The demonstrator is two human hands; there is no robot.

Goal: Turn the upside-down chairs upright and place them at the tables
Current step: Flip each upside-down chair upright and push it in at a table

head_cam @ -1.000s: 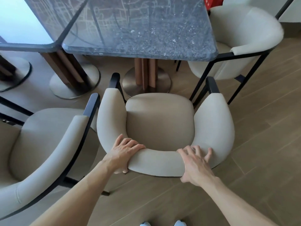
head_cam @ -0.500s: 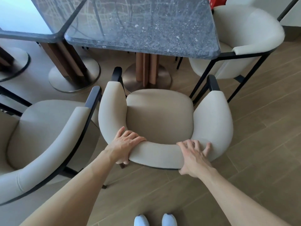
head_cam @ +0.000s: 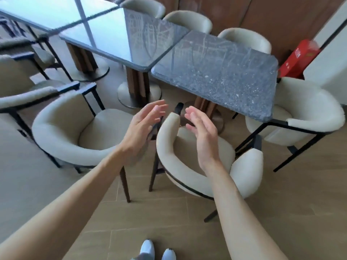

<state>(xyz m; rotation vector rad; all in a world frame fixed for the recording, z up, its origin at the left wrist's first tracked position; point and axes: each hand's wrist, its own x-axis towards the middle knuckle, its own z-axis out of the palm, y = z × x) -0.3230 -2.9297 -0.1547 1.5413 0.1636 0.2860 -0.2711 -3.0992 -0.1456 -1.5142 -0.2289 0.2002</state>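
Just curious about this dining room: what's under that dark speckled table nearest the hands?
Under the speckled table a wooden pedestal stands on a round metal base. The near chair and right hand cover most of the base. The tabletop hides the pedestal's top.

1 head view, looking forward and down, close over chair (head_cam: 187,166)

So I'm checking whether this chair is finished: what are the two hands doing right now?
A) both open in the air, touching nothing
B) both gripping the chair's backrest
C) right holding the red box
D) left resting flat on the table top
A: the left hand and right hand hover open above the upright chair, touching nothing.
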